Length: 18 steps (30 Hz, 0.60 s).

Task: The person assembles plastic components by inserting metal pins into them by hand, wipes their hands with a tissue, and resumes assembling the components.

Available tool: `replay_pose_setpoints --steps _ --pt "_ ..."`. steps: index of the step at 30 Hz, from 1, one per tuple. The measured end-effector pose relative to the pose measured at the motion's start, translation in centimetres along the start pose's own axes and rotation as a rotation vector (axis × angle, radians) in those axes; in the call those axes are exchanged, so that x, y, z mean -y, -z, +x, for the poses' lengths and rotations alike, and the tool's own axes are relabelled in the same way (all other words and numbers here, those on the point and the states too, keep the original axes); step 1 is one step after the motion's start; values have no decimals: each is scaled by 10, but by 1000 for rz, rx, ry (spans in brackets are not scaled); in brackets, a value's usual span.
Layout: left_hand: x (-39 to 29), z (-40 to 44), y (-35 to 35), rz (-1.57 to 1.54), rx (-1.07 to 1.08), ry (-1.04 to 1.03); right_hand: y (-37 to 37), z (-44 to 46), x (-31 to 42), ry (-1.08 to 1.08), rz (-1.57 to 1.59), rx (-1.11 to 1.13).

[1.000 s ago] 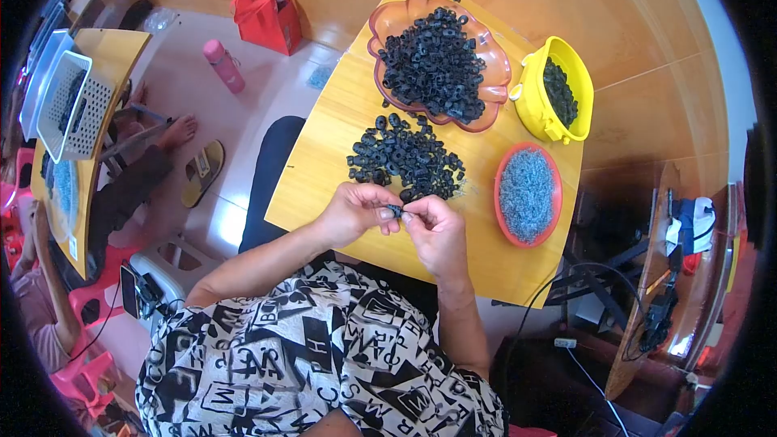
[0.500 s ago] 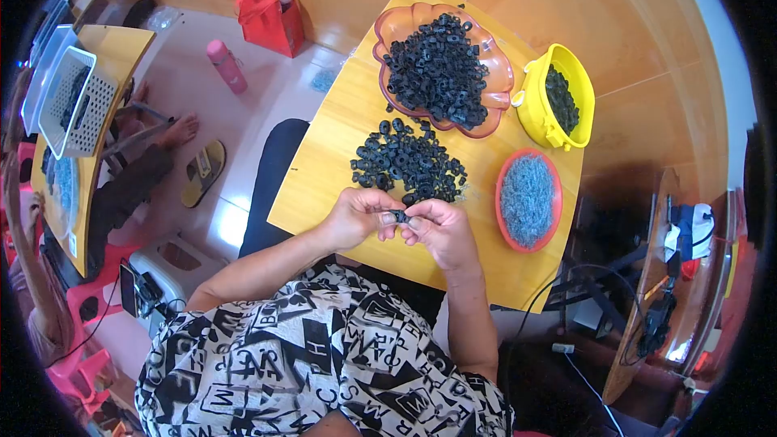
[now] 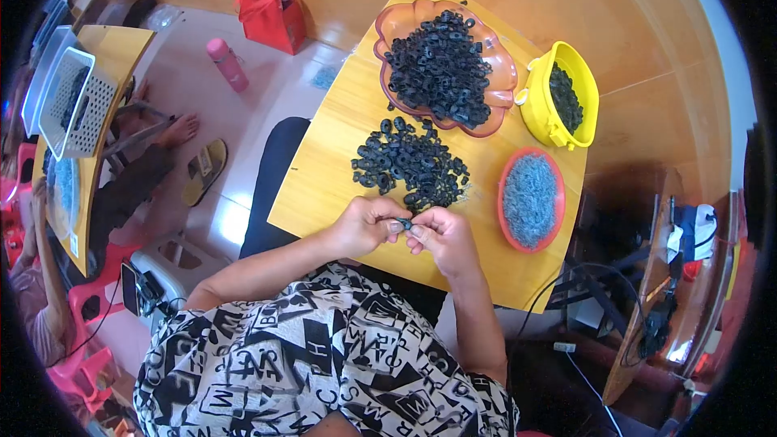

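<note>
A small black part [image 3: 404, 224] is pinched between my two hands, close to the table's near edge. My left hand [image 3: 363, 226] grips one side of it with thumb and forefinger, and my right hand [image 3: 442, 236] grips the other side. The fingers hide most of its shape. Just beyond the hands lies a loose pile of black parts [image 3: 401, 158] on the yellow table [image 3: 324, 170]. To the right, a red oval dish [image 3: 560, 218] holds a heap of fine, greyish-blue small pieces [image 3: 529, 198].
A brown scalloped bowl [image 3: 503, 85] heaped with black parts stands at the table's far side. Beside it is a yellow bucket [image 3: 534, 105] with more black parts. At left, another person sits by a second table [image 3: 121, 40] with a white basket [image 3: 97, 105]. A pink bottle [image 3: 227, 65] stands on the floor.
Both hands have shifted slightly toward me, still pinching the small black part, which is turned a little differently. At left, the other person's arm has moved.
</note>
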<state>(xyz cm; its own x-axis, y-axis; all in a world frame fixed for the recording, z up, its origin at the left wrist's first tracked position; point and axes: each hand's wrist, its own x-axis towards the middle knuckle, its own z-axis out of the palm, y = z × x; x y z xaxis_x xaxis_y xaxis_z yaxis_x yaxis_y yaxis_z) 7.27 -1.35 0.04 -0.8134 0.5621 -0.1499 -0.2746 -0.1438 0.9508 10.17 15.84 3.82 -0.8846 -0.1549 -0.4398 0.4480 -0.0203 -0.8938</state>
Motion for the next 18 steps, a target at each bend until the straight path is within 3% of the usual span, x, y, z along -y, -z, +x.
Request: replay_pose_setpoints --steps 18 --pt "3 0 2 -74 -44 9 -6 4 5 42 -63 -36"
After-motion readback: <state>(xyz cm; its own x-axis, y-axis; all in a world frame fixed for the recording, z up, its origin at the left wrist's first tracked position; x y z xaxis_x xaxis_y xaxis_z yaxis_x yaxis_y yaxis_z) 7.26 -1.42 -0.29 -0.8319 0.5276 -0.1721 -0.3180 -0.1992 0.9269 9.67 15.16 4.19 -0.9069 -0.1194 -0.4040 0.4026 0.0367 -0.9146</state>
